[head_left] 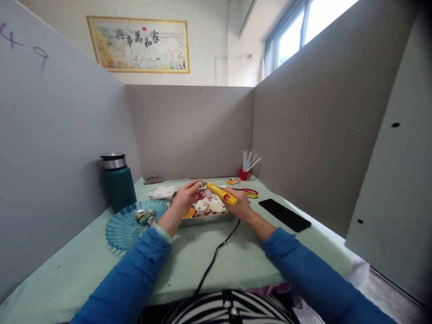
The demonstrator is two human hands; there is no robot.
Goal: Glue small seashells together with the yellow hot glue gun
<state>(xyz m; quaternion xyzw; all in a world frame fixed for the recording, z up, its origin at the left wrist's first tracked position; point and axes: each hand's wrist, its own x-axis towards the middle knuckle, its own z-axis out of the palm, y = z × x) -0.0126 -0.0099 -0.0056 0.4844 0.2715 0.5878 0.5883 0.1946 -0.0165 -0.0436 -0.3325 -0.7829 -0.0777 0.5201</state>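
My right hand (240, 202) is closed around a yellow hot glue gun (221, 193), its nozzle pointing up and to the left. A black cord (216, 254) runs from it down to the table's front edge. Pinched in the fingers of my left hand (185, 198) is something small and greyish, right by the nozzle tip; its kind is too small to tell. Below both hands lies a shallow metal tray (205, 220) heaped with white, orange and reddish flat pieces (216, 205), partly hidden by my left hand.
At left, a blue ribbed glass plate (118, 229) bears small shiny pieces (146, 216), with a teal bottle (119, 184) behind it. White crumpled tissue (163, 192) lies beyond. Red-yellow-handled scissors (250, 193), a black phone (285, 215) and a red cup (244, 174) of white sticks stand right. Partitions surround the table.
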